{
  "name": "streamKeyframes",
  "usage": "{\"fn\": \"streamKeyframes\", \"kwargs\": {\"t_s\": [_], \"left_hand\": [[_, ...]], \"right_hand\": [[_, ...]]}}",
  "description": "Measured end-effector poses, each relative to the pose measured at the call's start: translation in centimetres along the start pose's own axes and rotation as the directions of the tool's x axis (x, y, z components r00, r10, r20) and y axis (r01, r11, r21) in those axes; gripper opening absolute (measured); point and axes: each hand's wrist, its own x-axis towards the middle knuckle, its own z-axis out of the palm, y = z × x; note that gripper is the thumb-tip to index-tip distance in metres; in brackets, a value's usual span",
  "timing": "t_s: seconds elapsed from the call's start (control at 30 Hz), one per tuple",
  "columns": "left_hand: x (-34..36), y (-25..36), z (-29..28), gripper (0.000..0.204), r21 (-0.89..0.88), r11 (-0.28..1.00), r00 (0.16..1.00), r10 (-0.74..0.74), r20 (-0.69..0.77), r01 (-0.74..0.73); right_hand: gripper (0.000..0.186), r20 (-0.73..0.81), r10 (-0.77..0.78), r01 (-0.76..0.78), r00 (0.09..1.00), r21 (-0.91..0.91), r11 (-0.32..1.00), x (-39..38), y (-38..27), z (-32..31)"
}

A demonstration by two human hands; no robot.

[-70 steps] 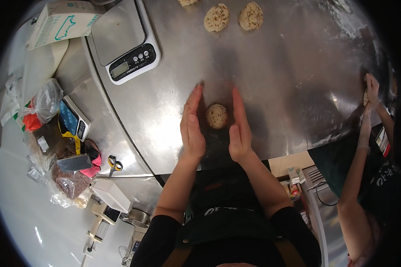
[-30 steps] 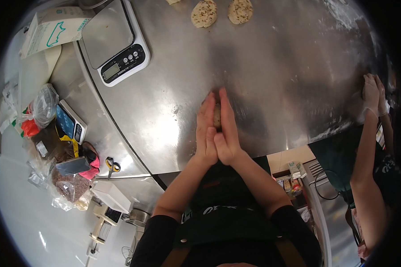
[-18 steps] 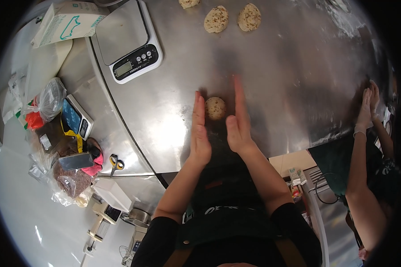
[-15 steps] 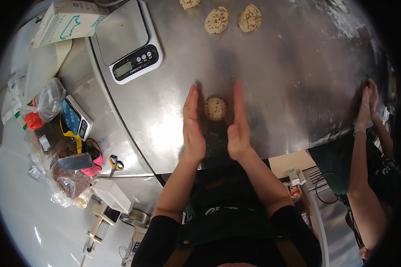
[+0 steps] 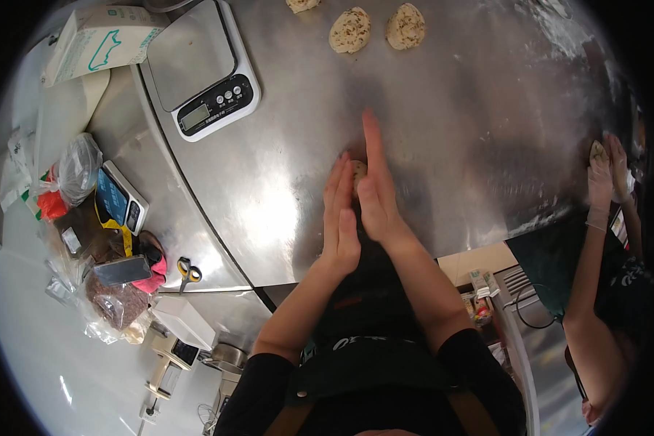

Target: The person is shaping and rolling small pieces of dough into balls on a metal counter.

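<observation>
A round, speckled dough ball (image 5: 358, 171) rests on the steel worktop, mostly hidden between my two hands. My left hand (image 5: 341, 221) stands on edge against its left side, fingers stretched out straight. On the other side, my right hand (image 5: 377, 192) is also upright and flat, its fingers long and pointing away from me. Both palms are close around the ball and neither hand has its fingers wrapped round it. Farther off lie more speckled dough pieces: one oval (image 5: 350, 30), one (image 5: 405, 27) to its right, and another (image 5: 302, 5) cut by the top edge.
A digital kitchen scale (image 5: 214, 80) stands at the upper left beside a white carton (image 5: 102, 43). Scissors (image 5: 188, 272), a phone (image 5: 122, 270) and plastic bags (image 5: 81, 167) lie at left. At right, a co-worker's gloved hands (image 5: 602, 174) hold dough. Flour dusts the far right.
My hands, held apart on either side of the dough ball, have closed in on it, the right one moving left. The ball is now largely covered. The co-worker's hands have shifted slightly.
</observation>
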Motion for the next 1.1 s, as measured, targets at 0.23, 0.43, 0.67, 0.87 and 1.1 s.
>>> {"fn": "streamKeyframes", "kwargs": {"t_s": [0.23, 0.43, 0.67, 0.87, 1.1], "left_hand": [[0.9, -0.1, -0.2, 0.062, 0.077, 0.997, 0.999, -0.023, 0.043, 0.019], [-0.3, -1.2, -0.4, 0.063, 0.079, 0.996, 0.996, -0.056, 0.069, 0.051], [0.0, 0.0, -0.6, 0.063, 0.087, 0.978, 0.975, -0.2, 0.099, 0.192], [-0.6, -1.9, -0.3, 0.063, 0.045, 0.999, 1.0, 0.02, 0.016, -0.021], [0.0, -0.6, -0.6, 0.068, 0.12, 0.979, 0.978, -0.177, 0.108, 0.164]], "right_hand": [[0.076, -0.015, -0.016, 0.016, 1.0, -0.015, 1.0, -2.1, -0.5, 0.7], [0.083, 0.023, 0.037, -0.037, 0.999, 0.024, 0.999, -1.3, -0.4, -0.5], [0.082, -0.004, 0.064, -0.064, 0.998, 0.059, 0.996, -0.5, -0.3, -0.3], [0.081, 0.005, 0.011, -0.011, 1.0, 0.076, 0.997, -1.7, -0.2, 0.8], [0.078, -0.018, 0.005, -0.004, 1.0, 0.087, 0.996, -3.1, -0.6, 0.2]]}}
